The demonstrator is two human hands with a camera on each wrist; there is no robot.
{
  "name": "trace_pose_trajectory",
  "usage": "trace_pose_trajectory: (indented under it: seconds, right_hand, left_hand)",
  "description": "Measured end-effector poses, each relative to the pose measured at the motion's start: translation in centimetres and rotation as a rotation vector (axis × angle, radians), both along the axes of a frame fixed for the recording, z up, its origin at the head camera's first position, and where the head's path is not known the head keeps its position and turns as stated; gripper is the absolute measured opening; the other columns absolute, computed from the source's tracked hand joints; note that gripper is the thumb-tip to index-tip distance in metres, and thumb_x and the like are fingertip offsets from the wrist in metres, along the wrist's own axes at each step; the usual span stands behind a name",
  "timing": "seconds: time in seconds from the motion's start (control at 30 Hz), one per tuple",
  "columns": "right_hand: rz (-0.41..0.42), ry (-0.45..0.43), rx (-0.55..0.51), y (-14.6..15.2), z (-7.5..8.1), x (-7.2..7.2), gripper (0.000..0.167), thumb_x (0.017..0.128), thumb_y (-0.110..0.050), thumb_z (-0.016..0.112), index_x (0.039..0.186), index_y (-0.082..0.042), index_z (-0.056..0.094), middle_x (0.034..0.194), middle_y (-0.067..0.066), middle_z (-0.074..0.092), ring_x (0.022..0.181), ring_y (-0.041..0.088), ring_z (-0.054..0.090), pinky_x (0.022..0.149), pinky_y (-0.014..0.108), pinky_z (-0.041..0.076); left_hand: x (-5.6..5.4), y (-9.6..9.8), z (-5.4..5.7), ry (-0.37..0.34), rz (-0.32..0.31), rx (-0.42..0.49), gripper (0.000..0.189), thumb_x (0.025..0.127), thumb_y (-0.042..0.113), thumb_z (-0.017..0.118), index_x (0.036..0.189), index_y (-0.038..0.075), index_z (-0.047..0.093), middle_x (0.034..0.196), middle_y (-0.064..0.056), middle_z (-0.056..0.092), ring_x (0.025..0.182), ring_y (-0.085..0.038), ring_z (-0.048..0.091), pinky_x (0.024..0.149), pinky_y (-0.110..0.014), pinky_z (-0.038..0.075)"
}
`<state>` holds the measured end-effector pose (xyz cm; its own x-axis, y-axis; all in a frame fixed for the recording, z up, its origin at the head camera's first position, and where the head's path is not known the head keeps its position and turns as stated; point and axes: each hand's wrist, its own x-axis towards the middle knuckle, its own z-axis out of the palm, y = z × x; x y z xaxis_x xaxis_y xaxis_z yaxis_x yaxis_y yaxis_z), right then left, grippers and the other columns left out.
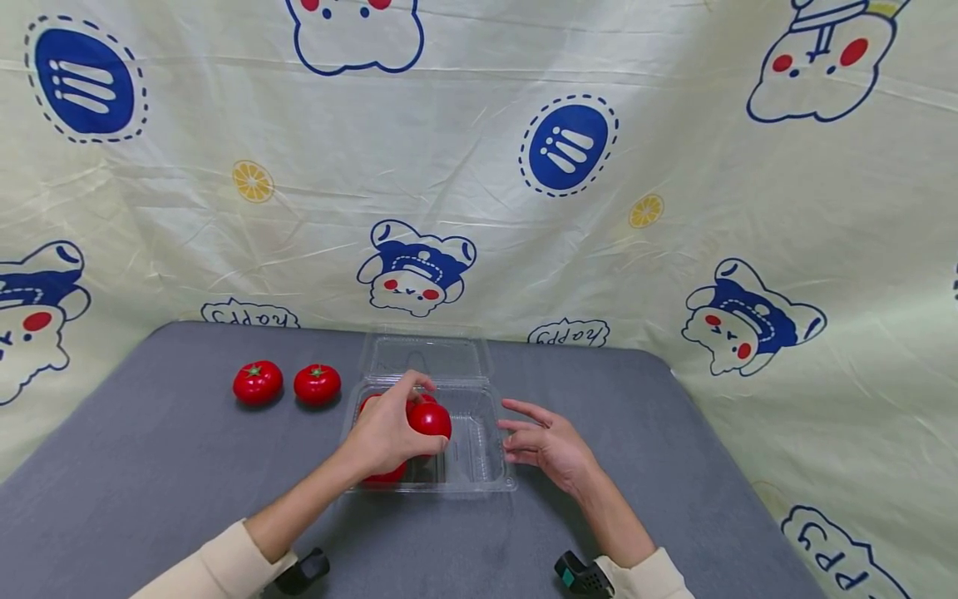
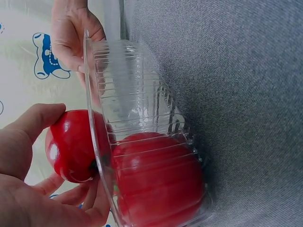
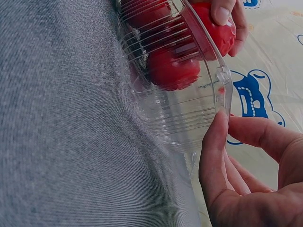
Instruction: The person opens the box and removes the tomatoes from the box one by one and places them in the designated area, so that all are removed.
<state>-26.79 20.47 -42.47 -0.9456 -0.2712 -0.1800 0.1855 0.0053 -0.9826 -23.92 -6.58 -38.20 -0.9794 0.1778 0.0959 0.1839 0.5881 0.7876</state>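
My left hand (image 1: 384, 431) grips a red tomato (image 1: 432, 421) between thumb and fingers, over a clear plastic clamshell box (image 1: 479, 441). Inside the box, on its left side, lie more tomatoes, one near the front (image 1: 385, 477); the hand partly covers them. Through the clear wall, the left wrist view shows one large tomato (image 2: 158, 182). At the box's right edge is my right hand (image 1: 550, 447), its fingers loosely extended and holding nothing. Its fingertips (image 3: 218, 123) come close to the rim; whether they touch it I cannot tell.
Two more tomatoes, one farther left (image 1: 258, 383) and one nearer the box (image 1: 318, 385), sit on the grey table (image 1: 187, 466). The box's clear lid (image 1: 427, 353) lies open toward the back. A patterned curtain (image 1: 479, 166) hangs behind the table.
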Motion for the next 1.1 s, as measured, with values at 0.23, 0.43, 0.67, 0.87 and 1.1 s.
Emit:
trace_pose_trajectory:
  seconds: [0.23,0.43,0.67,0.87,1.1]
  right_hand:
    - [0.008,0.0,0.003,-0.02,0.06,0.02,0.069,0.087,0.005,0.065,0.152,-0.002,0.042,0.143,0.029,0.054,0.083,0.014,0.069,0.077,0.03,0.061]
    - [0.01,-0.003,0.002,-0.03,0.13,0.06,0.069,0.087,0.005,0.065,0.152,-0.001,0.041,0.144,0.03,0.053,0.083,0.014,0.069,0.077,0.03,0.061]
    - [-0.006,0.0,0.002,-0.14,0.11,0.05,0.07,0.086,0.006,0.065,0.151,-0.002,0.043,0.143,0.029,0.054,0.082,0.015,0.069,0.076,0.031,0.061]
    - [0.003,0.005,0.013,-0.14,0.03,0.01,0.07,0.086,0.004,0.066,0.151,-0.002,0.043,0.143,0.029,0.054,0.083,0.015,0.069,0.077,0.031,0.061]
    - [0.007,0.005,0.015,-0.09,0.0,0.04,0.068,0.087,0.004,0.066,0.151,-0.003,0.043,0.144,0.029,0.054,0.084,0.016,0.069,0.078,0.031,0.061]
  left_hand:
    - [0.19,-0.08,-0.04,0.02,-0.002,-0.003,0.073,0.066,0.017,0.092,0.129,0.021,0.055,0.121,-0.007,0.065,0.109,-0.026,0.061,0.074,-0.041,0.062]
    - [0.29,-0.01,-0.09,0.056,0.012,-0.038,0.068,0.067,0.018,0.091,0.127,0.021,0.061,0.124,-0.006,0.066,0.11,-0.027,0.06,0.074,-0.042,0.062]
    - [0.44,0.08,-0.07,0.066,0.027,-0.064,0.06,0.069,0.021,0.091,0.125,0.024,0.07,0.124,-0.008,0.063,0.113,-0.029,0.057,0.075,-0.044,0.061]
    - [0.52,0.09,-0.09,0.067,0.04,-0.067,0.055,0.069,0.024,0.092,0.12,0.025,0.072,0.124,-0.009,0.061,0.116,-0.03,0.056,0.075,-0.045,0.061]
    - [0.51,0.16,-0.03,0.075,0.042,-0.08,0.056,0.068,0.033,0.093,0.118,0.024,0.068,0.123,-0.006,0.065,0.114,-0.029,0.058,0.074,-0.043,0.061]
